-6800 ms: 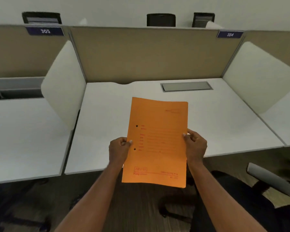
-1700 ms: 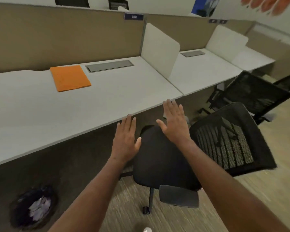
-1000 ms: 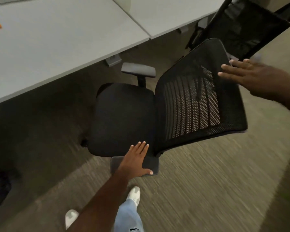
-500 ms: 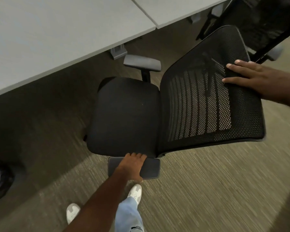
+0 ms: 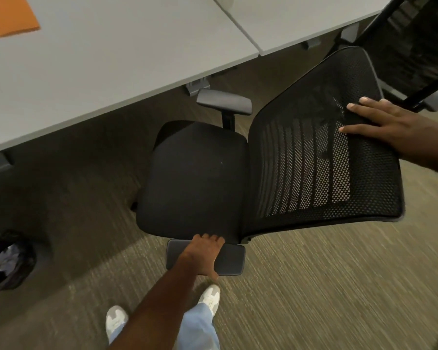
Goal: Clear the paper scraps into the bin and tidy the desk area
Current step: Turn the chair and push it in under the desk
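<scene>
Step in hand looks like the tidy part: person is positioning the black mesh-back office chair (image 5: 238, 173) w/ both hands, prob to tuck it under the pale grey desk (image 5: 111, 59). Left hand (image 5: 202, 256) is wrapping closed around the near grey padded armrest (image 5: 228, 258), fingers curled over its far edge. Right hand (image 5: 382, 125) is lying open & flat on the mesh backrest (image 5: 326, 160), pressing, not gripping.

Chair is sitting just outside the desk edge, seat angled, far armrest (image 5: 224, 101) near the desk lip. Next move, my read: rotate seat square to desk, roll it in; armrests need to clear the underside, can't tell if they do.

Paper scraps (image 5: 8, 258) are already sitting in the black-lined round bin (image 5: 10, 274) on the carpet, lower left under the desk, well apart from the chair. Orange paper folder (image 5: 8, 16) is lying flat on the desktop, far left. Second black mesh chair (image 5: 410, 46) is crowding the right side, could snag the backrest. Person's white shoes (image 5: 210, 296) are close to the chair base.
</scene>
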`<state>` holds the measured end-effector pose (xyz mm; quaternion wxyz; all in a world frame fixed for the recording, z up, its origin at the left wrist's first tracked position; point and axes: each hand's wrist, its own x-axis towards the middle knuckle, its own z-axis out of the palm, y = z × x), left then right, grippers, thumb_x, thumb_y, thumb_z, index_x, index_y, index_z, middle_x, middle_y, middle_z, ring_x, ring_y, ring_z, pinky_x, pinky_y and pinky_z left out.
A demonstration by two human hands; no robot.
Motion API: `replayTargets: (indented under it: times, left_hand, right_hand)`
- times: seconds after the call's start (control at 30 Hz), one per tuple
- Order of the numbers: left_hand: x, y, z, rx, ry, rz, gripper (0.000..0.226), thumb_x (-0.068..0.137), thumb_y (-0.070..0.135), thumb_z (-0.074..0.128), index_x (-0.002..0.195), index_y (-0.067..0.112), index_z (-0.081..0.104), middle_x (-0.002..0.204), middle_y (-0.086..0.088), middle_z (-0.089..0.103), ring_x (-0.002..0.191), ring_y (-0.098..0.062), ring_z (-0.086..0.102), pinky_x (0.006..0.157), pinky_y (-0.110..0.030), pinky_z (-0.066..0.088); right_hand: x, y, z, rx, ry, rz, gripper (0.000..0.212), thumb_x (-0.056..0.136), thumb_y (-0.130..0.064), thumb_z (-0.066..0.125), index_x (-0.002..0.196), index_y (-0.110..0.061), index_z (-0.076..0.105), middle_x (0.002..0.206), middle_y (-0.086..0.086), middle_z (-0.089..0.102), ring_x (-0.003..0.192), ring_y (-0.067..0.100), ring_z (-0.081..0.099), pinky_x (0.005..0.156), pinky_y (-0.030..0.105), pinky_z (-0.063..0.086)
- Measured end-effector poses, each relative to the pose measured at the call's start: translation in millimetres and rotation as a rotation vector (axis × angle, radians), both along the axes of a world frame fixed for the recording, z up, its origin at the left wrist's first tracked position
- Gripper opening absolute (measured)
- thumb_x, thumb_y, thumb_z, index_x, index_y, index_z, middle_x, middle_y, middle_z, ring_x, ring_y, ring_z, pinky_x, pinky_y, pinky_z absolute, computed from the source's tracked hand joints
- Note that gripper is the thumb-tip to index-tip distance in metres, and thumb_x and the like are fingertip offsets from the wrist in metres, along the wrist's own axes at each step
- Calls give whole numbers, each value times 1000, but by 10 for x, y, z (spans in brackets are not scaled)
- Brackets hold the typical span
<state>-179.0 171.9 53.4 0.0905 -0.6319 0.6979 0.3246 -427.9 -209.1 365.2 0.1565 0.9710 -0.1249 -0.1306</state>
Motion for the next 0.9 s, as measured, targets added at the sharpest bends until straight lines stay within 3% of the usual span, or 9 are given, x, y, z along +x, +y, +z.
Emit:
replayTargets:
  times: [0.37, 0.57, 0.67, 0.8, 0.9]
  left_hand:
    - [889, 434, 135, 40, -34, 22, 97, 67, 53, 79, 143, 20, 29, 145, -6, 44, 128, -28, 46, 111, -47, 34]
    - [1446, 741, 242, 42, -98, -4, 92, 65, 49, 80, 139, 19, 35, 140, -6, 47, 122, -28, 49, 107, -45, 35]
    - [1693, 869, 291, 82, -92, 26, 94, 63, 53, 81, 139, 20, 36, 141, -5, 47, 124, -28, 47, 109, -44, 33]
    - [1886, 1076, 287, 39, -135, 109, 91, 71, 83, 54, 135, 18, 45, 138, -6, 52, 125, -28, 46, 114, -46, 25]
    - [1966, 1208, 299, 24, -169, 224, 85, 84, 82, 32, 133, 16, 51, 141, -8, 53, 133, -27, 43, 120, -51, 16]
  right_hand:
    - [759, 400, -107, 90, -89, 50, 90, 70, -9, 81, 148, -29, 41, 162, 15, 24, 153, 37, 11, 119, 60, 18]
    - [1134, 635, -161, 53, -4, 190, 93, 66, -34, 82, 148, -32, 37, 163, 0, 25, 154, 23, 14, 123, 51, 13]
    - [1328, 808, -163, 112, -59, 279, 83, 66, -39, 81, 141, -25, 49, 154, 4, 44, 148, 22, 27, 124, 44, 10]
    - [1611, 1125, -95, 158, -71, 362, 72, 63, -42, 84, 128, -18, 64, 137, 5, 63, 133, 25, 53, 118, 45, 28]
    - [1765, 1399, -82, 177, -76, 350, 73, 58, -45, 89, 123, -19, 68, 129, 3, 68, 122, 24, 63, 109, 48, 42]
